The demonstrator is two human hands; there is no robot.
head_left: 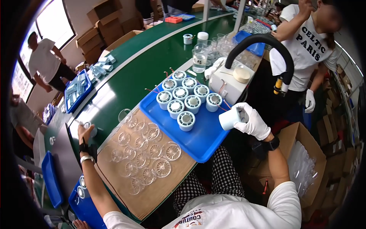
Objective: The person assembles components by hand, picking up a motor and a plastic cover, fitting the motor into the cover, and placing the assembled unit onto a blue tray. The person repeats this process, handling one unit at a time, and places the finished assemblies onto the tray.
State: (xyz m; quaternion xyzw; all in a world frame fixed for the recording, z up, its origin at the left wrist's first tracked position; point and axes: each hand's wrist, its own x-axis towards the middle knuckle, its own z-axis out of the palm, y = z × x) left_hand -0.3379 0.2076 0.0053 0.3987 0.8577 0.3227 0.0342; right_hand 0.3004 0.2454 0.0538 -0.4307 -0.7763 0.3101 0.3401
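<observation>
white-gloved right hand (253, 123) holds pale-blue cylinder (228, 119) tilted.

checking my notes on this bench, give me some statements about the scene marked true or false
1. The right hand wears a white glove. True.

2. The right hand holds a glass jar. False: it holds a pale blue cylinder.

3. The blue tray beside the right hand carries several pale round units. True.

4. The clear round pieces are all stacked on that tray. False: most are spread over a brown cardboard sheet.

5. A black curved hose arches beyond the right hand. True.

6. The open cardboard box holding clear plastic stands at the person's left. False: it is at the person's right.
</observation>
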